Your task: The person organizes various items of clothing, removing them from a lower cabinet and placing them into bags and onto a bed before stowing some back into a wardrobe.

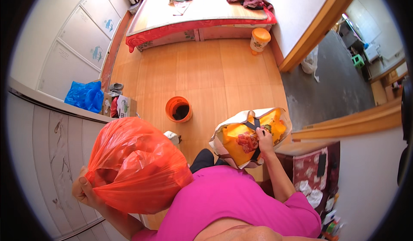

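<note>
My left hand point(84, 189) grips the gathered neck of a large, bulging red plastic bag point(138, 166), which hangs beside my body at the left. At the right, my right hand point(265, 141) is closed around the dark straps of a cream tote bag point(218, 145). Inside the tote sits a yellow printed bag point(234, 134). What fills the red bag cannot be made out. On the wooden floor ahead of me stands an orange bucket point(178, 109) with something dark in its bottom.
A bed point(200, 28) bearing clothes stands across the room, with an orange-lidded bin point(260, 39) at its corner. Boxes point(125, 106) and a blue plastic bag point(85, 95) are at the left. A doorway opens at the right; a cloth-covered table point(308, 170) is nearby.
</note>
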Tool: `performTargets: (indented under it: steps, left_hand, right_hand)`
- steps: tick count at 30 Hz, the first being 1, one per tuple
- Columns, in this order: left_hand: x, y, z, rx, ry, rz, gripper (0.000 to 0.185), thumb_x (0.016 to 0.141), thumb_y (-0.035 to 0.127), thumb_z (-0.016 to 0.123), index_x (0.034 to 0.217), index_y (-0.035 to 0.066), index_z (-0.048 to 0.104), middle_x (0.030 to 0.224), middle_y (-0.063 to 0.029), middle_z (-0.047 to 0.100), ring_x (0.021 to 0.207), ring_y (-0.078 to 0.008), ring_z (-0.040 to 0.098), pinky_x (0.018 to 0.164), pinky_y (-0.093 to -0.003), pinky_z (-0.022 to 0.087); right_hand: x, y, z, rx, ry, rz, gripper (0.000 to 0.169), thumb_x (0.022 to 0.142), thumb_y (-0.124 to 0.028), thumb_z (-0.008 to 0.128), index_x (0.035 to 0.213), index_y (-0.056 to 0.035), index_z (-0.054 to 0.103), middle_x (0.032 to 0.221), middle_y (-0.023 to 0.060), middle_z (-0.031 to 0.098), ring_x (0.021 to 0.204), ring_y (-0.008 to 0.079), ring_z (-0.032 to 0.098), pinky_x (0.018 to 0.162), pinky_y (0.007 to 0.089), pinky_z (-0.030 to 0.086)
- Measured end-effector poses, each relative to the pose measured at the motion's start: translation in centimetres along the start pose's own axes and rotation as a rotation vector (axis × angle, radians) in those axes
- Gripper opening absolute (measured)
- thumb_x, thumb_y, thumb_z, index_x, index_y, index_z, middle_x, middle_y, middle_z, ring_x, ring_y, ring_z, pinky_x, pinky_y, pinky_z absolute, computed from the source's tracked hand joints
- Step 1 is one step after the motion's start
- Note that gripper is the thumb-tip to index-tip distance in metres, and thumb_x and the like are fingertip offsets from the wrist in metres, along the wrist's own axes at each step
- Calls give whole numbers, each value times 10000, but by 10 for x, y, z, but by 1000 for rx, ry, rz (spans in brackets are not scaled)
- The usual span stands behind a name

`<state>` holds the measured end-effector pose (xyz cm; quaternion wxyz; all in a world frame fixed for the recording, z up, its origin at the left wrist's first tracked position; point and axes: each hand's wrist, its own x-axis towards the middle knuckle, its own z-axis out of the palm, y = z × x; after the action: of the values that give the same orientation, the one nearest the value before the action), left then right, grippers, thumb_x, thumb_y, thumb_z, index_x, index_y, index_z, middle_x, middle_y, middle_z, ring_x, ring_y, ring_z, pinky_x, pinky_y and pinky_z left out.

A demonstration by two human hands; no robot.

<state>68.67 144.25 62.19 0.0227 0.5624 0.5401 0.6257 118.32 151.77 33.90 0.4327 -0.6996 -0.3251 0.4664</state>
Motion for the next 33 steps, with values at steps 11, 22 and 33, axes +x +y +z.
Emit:
performTargets:
  steps: [11,22,33]
  left_hand:
    - [169,-147,315,-101,-156,76,445,963,160,627,626,-22,401,574,-51,386,552,-141,324,557,-324,250]
    - [374,-277,611,-35,-486,18,417,978,122,619,635,10,410,563,-21,329,546,-116,271,551,-327,222]
    - [524,-434,925,-61,-711,-90,429,1002,166,616,649,-13,452,566,-21,337,543,-112,313,538,-328,259]
  right_hand:
    - [245,-61,-15,17,372,1,318,1008,-270,589,820,-15,616,706,-52,495,652,65,437,581,277,346]
    - [483,-230,8,-53,375,-46,351,1023,-251,568,723,-70,544,653,-70,431,584,49,361,527,266,288]
    - [842,-381,27,-415,204,-208,361,990,-288,575,824,31,596,627,120,514,600,204,483,619,365,434]
